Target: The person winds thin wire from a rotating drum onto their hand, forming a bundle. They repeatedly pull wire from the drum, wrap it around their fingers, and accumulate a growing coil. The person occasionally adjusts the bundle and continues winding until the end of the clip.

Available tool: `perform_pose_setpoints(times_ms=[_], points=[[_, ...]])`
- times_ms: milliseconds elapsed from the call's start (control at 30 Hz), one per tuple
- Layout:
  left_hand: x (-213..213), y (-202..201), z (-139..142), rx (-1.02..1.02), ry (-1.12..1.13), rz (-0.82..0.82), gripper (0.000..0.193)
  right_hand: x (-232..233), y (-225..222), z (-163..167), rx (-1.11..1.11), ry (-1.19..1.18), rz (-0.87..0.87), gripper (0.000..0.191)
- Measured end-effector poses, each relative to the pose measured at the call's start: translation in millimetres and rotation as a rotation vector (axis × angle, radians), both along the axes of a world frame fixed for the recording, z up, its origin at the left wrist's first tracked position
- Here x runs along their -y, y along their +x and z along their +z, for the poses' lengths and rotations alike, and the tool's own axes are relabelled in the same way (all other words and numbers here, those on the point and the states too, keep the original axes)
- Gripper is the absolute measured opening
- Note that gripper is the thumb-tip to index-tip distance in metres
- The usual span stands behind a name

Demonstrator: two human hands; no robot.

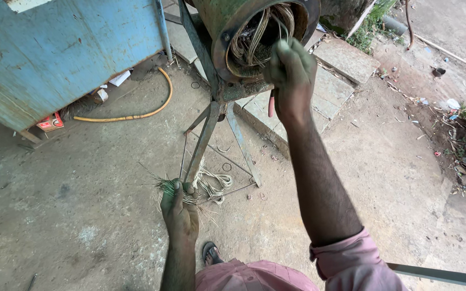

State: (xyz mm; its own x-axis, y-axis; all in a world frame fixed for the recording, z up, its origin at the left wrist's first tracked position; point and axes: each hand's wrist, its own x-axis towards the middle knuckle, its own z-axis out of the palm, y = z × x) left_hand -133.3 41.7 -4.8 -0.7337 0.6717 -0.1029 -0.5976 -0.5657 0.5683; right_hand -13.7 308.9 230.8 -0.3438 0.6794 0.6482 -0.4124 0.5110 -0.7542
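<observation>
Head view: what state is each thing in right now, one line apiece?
Motor housing: on the metal stand, open end showing wire windings.
Wire windings: loose, partly pulled out.
Right hand: closed on a red-handled tool at the windings.
Left hand: closed on a bundle of wire strands.
Yellow hose: lying curved on the ground.

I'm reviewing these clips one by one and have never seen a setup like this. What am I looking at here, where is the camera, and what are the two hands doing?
The one picture comes from a camera worn on the person's head, looking down at their own bare hands; there is no robot. The right hand reaches up to a round green metal housing packed with wire windings, gripping strands at its mouth. The housing sits on a metal stand. The left hand hangs low, clutching a bundle of thin wires beside the stand's leg. On the concrete ground lie loose wire loops and a yellow hose by a blue cabinet.
</observation>
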Motion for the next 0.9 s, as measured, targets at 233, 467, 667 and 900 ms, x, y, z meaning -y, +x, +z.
perform_pose_setpoints(times_ms=[233,467,667,900], points=[[5.6,14.4,5.3,-0.005,0.029,0.024,0.012,68.4,66.9,-68.1,-0.099,-0.107,-0.14,0.025],[3.6,47.0,7.4,-0.066,0.007,-0.012,0.013,105.1,151.5,-106.0,-0.23,-0.041,-0.353,0.027],[1.8,88.2,-2.3,-0.072,0.015,-0.124,0.013,119.9,245.4,-123.8,-0.429,-0.016,-0.531,0.025],[10.9,124.1,-3.2,-0.097,-0.047,-0.196,0.018,132.1,276.2,-147.9,0.232,-0.394,-0.679,0.022]])
